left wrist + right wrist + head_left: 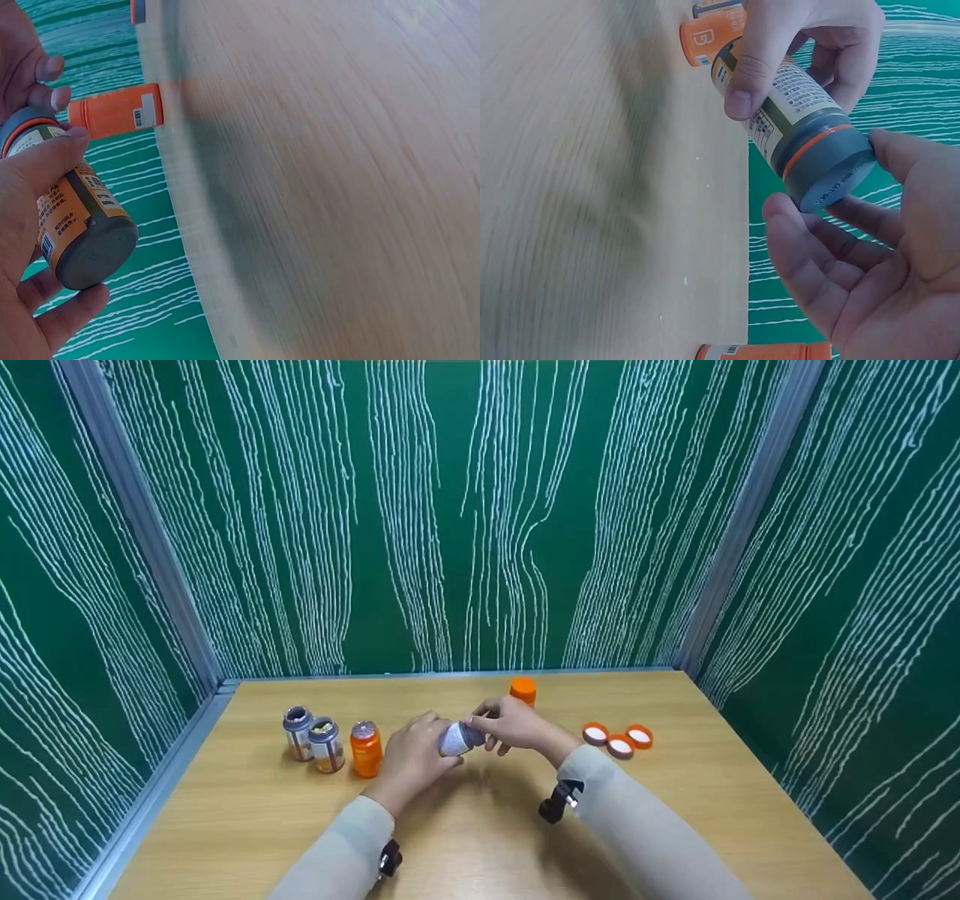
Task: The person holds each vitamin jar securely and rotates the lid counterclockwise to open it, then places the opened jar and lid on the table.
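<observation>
A: Listed from the left, on the pale wooden table (pixel 247 825)?

B: Around 9 o'clock of the hands: two small grey-lidded jars with brownish contents (pixel 313 739), touching side by side. Just right of them, an upright orange plastic bottle with a silver foil top (pixel 366 748).

A: Centre?

B: Left hand (pixel 411 757), fingers and thumb wrapped round the body of a small grey-capped bottle with an orange-and-white printed label (pixel 459 739). Held tilted on its side above the table, flat grey base toward the left wrist camera (pixel 94 255). Right hand (pixel 511 723) at the cap end, thumb and fingertips closing on the grey cap with its orange ring (pixel 826 161); whether firmly gripped or only touched, cannot tell.

A: Beyond?

B: At 12 o'clock of the right hand, an upright orange bottle with an orange cap (pixel 523 690), near the back edge.

A: Right side?

B: At 3 o'clock, three loose orange lids with white liners (pixel 619 739), facing up, clustered and touching. Green panels with white wavy lines (pixel 480 510) on three sides.
</observation>
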`<action>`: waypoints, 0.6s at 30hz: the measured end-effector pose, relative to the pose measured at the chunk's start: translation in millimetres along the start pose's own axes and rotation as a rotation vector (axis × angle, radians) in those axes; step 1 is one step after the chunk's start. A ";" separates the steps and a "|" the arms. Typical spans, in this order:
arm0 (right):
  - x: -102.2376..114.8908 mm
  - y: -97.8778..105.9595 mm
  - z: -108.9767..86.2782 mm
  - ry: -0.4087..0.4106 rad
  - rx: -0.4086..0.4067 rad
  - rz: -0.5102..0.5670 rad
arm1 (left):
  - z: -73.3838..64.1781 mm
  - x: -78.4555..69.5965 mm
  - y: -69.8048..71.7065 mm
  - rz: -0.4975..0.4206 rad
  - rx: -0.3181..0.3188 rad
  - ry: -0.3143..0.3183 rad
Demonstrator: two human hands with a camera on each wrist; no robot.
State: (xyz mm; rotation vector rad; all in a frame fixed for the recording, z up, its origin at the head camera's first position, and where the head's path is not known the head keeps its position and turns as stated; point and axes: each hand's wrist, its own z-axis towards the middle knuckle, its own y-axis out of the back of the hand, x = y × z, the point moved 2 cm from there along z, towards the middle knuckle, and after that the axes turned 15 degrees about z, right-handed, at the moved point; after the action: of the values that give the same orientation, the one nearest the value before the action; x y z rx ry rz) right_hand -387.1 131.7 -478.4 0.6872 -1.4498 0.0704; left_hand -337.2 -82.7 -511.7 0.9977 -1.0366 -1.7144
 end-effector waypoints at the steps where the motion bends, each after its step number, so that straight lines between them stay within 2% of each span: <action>1: 0.6 0.6 -0.6 0.008 0.005 0.002 | 0.0 0.0 -0.1 -0.003 0.002 0.004; 11: 3.2 5.9 -3.0 0.106 0.080 -0.067 | 1.4 0.6 -0.6 -0.019 0.034 0.038; 18: 4.2 8.3 -4.2 0.190 0.087 -0.066 | 1.6 0.6 -0.1 -0.033 0.034 0.045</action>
State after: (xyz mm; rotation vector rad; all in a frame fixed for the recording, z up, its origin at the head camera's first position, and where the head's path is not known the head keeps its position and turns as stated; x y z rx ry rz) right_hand -386.3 138.8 -471.1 0.7780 -1.2463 0.1443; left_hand -338.8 -83.0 -511.3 1.0760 -1.0287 -1.6975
